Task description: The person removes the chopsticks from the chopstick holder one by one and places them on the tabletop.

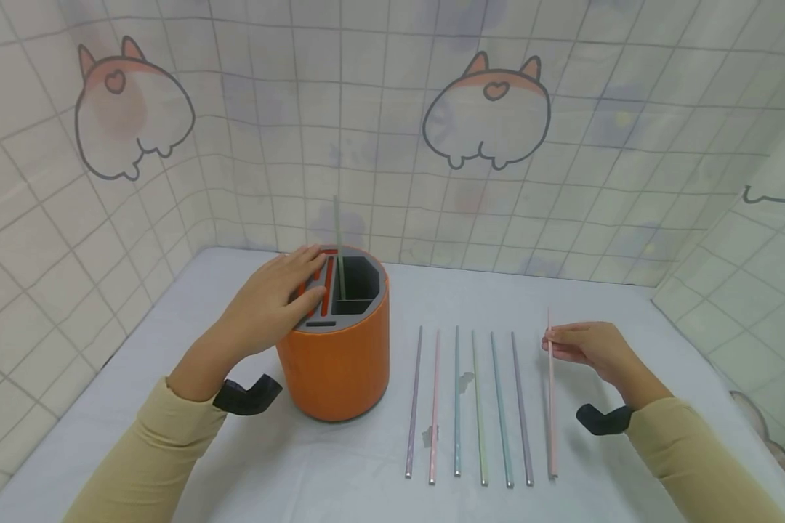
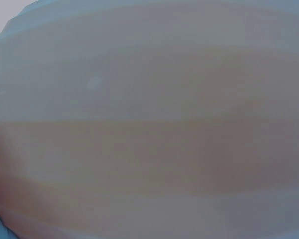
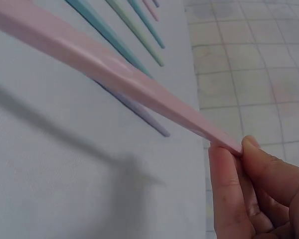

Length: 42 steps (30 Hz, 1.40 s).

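Note:
My right hand [image 1: 585, 345] pinches a pink chopstick [image 1: 552, 407] near its thin far end, between thumb and fingertips. In the right wrist view, the pink chopstick [image 3: 114, 74] slants across above the table and casts a shadow. My left hand [image 1: 271, 301] rests on the slotted grey top of an orange knife block [image 1: 340, 370], fingers stretched over the slots. One green chopstick [image 1: 339, 240] stands upright in the block's open compartment. The left wrist view is only a dim blur.
Several pastel chopsticks lie in a row between block and right hand, including a lilac one [image 1: 522, 407], a blue one [image 1: 501, 407] and a green one [image 1: 480, 407]. A white cloth covers the table [image 1: 327, 472]. Behind hangs a gridded curtain [image 1: 366, 181] with cartoon animals.

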Motion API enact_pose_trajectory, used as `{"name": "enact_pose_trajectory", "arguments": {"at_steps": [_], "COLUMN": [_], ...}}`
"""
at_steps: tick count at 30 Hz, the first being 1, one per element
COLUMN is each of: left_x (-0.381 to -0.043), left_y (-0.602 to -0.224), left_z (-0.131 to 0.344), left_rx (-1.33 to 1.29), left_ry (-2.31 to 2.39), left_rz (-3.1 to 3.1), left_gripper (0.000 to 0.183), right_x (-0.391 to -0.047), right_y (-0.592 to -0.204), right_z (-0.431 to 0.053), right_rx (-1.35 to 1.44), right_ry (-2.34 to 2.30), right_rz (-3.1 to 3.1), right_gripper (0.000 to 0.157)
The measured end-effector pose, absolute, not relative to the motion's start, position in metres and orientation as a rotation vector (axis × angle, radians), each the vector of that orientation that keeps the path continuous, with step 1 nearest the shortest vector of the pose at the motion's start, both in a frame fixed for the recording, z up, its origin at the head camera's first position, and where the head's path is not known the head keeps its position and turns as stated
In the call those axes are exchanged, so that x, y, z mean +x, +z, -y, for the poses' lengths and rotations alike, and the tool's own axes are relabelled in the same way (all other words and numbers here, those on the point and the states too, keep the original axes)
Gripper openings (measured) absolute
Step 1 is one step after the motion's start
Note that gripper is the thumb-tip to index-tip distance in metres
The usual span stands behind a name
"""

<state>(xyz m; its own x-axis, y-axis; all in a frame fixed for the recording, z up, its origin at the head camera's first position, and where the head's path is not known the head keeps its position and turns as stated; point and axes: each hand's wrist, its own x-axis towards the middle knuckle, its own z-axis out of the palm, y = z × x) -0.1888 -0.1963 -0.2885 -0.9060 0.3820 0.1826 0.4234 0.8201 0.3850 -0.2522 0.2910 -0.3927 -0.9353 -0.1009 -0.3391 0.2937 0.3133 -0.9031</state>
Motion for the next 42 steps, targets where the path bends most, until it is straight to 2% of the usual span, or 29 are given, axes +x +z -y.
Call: {"name": "enact_pose_trajectory", "arguments": {"at_steps": [15, 24, 30, 36, 42], "left_x": [-0.189, -0.190, -0.189, -0.188, -0.190], "left_y": [-0.290, -0.291, -0.292, -0.289, -0.290], "left_z": [0.196, 0.196, 0.196, 0.197, 0.197], "left_rx": [-0.643, -0.642, -0.641, -0.645, -0.650], "left_ry": [-0.662, -0.659, -0.660, -0.657, -0.657], "left_rz": [2.892, 2.895, 2.896, 2.899, 2.891], "left_gripper": [0.059, 0.059, 0.059, 0.059, 0.059], "right_x": [-0.254, -0.259, -0.260, -0.258, -0.264], "right_y": [-0.418, -0.429, -0.404, -0.366, -0.335], "right_z": [-0.297, -0.302, -0.285, -0.235, -0.178], "right_rx": [0.311, 0.332, 0.215, 0.058, -0.055], "right_ry": [-1.646, -1.323, -1.126, -1.359, -1.675], "right_rz": [-2.188, -2.525, -2.805, -2.839, -2.601], "right_gripper": [0.041, 0.041, 0.044, 0.052, 0.055]}}
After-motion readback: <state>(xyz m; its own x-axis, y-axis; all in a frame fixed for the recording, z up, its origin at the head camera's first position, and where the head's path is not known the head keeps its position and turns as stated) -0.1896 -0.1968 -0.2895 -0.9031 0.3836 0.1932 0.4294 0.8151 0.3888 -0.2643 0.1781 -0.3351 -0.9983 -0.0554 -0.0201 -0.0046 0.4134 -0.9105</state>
